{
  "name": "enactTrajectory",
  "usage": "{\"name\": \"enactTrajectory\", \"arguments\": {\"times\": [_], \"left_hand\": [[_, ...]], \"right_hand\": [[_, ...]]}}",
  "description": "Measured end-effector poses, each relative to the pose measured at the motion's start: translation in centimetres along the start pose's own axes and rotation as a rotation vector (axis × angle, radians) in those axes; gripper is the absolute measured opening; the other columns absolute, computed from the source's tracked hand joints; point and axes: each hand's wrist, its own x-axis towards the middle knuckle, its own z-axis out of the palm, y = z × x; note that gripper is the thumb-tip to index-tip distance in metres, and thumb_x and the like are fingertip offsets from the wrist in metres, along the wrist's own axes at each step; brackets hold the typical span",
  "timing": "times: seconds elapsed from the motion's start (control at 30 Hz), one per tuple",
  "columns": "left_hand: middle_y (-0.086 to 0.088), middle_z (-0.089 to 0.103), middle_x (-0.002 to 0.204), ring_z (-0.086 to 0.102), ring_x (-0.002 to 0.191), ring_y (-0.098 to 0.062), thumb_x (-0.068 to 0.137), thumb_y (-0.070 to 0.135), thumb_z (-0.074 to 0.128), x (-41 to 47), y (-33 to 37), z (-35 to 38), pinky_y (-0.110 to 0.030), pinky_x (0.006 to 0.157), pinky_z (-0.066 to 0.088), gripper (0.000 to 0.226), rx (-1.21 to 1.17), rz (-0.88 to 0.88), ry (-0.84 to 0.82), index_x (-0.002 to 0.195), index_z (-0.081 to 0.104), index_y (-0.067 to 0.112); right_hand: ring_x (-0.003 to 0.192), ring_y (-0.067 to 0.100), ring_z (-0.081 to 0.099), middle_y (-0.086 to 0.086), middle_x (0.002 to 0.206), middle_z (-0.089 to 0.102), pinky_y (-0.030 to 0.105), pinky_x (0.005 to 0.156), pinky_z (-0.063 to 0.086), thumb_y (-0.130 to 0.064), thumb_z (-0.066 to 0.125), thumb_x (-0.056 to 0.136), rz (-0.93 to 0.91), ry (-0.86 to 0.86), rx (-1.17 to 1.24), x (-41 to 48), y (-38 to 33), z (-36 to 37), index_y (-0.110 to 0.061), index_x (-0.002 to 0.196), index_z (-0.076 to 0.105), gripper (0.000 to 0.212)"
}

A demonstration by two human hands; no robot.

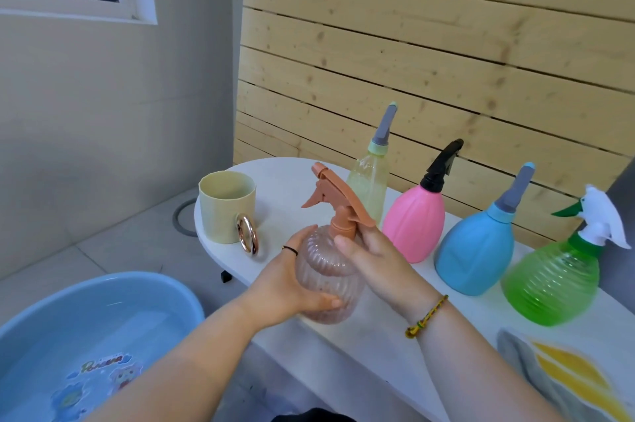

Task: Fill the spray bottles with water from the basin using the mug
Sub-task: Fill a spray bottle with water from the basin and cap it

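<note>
Peach ribbed plastic spray bottle (pixel 326 280): left grip (pixel 292 287) is holding body, right grip (pixel 374 260) clasping neck.
Progress: cap (pixel 340 201) on, filling not yet starting.

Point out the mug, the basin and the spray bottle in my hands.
mug (pixel 223 219): head view, on its pale yellow side wall.
basin (pixel 165 286): head view, on its blue rim.
peach spray bottle (pixel 326 270): head view, on its ribbed clear body.
</note>
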Motion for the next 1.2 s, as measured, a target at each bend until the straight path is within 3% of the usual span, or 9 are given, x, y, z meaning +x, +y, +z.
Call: {"name": "enactTrajectory", "arguments": {"times": [0.1, 0.23, 0.47, 0.57, 0.67, 0.87, 1.07, 1.13, 1.2], "left_hand": [[0.022, 0.048, 0.116, 0.050, 0.104, 0.011, 0.038, 0.027, 0.083, 0.0, -0.5, 0.2, 0.003, 0.080, 0.037, 0.111, -0.018, -0.026, 0.046, 0.133, 0.026, 0.030], [0.015, 0.049, 0.118, 0.049, 0.108, 0.001, 0.051, 0.011, 0.087, -0.2, -0.7, 0.3, 0.006, 0.079, 0.035, 0.104, -0.016, -0.015, 0.076, 0.133, 0.027, 0.030], [0.019, 0.050, 0.120, 0.049, 0.107, 0.010, 0.042, 0.025, 0.081, -0.2, -0.8, 0.3, -0.002, 0.083, 0.040, 0.103, -0.033, -0.016, 0.051, 0.130, 0.027, 0.034], [0.024, 0.049, 0.116, 0.048, 0.100, 0.021, 0.042, 0.022, 0.080, -0.1, -0.7, 0.4, 0.002, 0.078, 0.037, 0.101, -0.046, -0.008, 0.059, 0.128, 0.028, 0.033], [0.026, 0.047, 0.113, 0.048, 0.101, 0.016, 0.047, 0.016, 0.085, -0.3, -0.4, 0.4, 0.003, 0.078, 0.037, 0.104, -0.041, -0.014, 0.064, 0.131, 0.026, 0.031], [0.023, 0.049, 0.111, 0.048, 0.098, 0.015, 0.056, 0.001, 0.083, -0.3, -0.5, 0.3, 0.002, 0.073, 0.039, 0.095, -0.042, -0.011, 0.059, 0.130, 0.029, 0.029], [0.024, 0.049, 0.110, 0.050, 0.091, 0.024, 0.056, -0.001, 0.082, -0.4, -0.5, 0.4, 0.003, 0.072, 0.037, 0.094, -0.028, 0.004, 0.068, 0.127, 0.029, 0.031], [0.024, 0.049, 0.110, 0.049, 0.090, 0.024, 0.053, 0.004, 0.085, -0.3, -0.5, 0.2, 0.004, 0.071, 0.037, 0.095, -0.018, -0.001, 0.044, 0.123, 0.028, 0.035], [0.022, 0.051, 0.111, 0.052, 0.095, 0.016, 0.047, 0.016, 0.086, -0.1, -0.5, -0.2, 0.002, 0.072, 0.039, 0.094, -0.001, -0.021, 0.010, 0.118, 0.030, 0.040]], "right_hand": [[0.096, 0.003, 0.057, -0.015, 0.099, 0.057, 0.009, 0.083, 0.045, 0.001, 0.052, 0.087, 0.012, 0.088, 0.096, 0.1, 0.4, 0.1, -0.032, 0.094, 0.050, 0.033], [0.066, -0.015, 0.057, -0.013, 0.080, 0.056, 0.004, 0.067, 0.043, 0.001, 0.070, 0.074, -0.007, 0.342, 0.059, 0.6, 0.5, 1.5, -0.014, 0.086, 0.046, 0.031], [0.085, -0.017, 0.055, -0.014, 0.099, 0.054, 0.006, 0.081, 0.044, 0.000, 0.054, 0.086, -0.018, 0.094, 0.130, 0.0, 0.9, 0.2, -0.024, 0.104, 0.050, 0.030], [0.078, -0.012, 0.060, -0.011, 0.091, 0.061, 0.010, 0.075, 0.047, 0.001, 0.061, 0.082, -0.011, 0.214, 0.151, 0.4, 0.9, 0.5, -0.025, 0.087, 0.055, 0.027], [0.064, -0.017, 0.056, -0.012, 0.079, 0.057, 0.007, 0.068, 0.045, -0.001, 0.070, 0.074, -0.012, 0.340, 0.032, 0.8, 0.7, 1.5, -0.019, 0.082, 0.046, 0.032], [0.087, -0.006, 0.058, -0.012, 0.094, 0.059, 0.014, 0.085, 0.048, -0.003, 0.055, 0.086, -0.013, 0.129, 0.171, 0.3, 0.7, 0.4, -0.027, 0.090, 0.055, 0.025], [0.065, -0.015, 0.058, -0.015, 0.076, 0.061, 0.005, 0.070, 0.045, 0.000, 0.068, 0.076, -0.048, 0.337, 0.074, 0.4, 0.7, 1.3, -0.028, 0.075, 0.057, 0.030], [0.067, -0.016, 0.056, -0.013, 0.078, 0.060, 0.002, 0.068, 0.042, 0.000, 0.070, 0.074, -0.044, 0.213, 0.003, 0.8, 0.0, 0.0, -0.025, 0.074, 0.054, 0.030], [0.084, -0.014, 0.056, -0.011, 0.092, 0.062, 0.004, 0.078, 0.043, -0.001, 0.069, 0.075, 0.028, -0.085, -0.078, 1.8, -1.0, -2.0, -0.025, 0.073, 0.055, 0.028]]}}
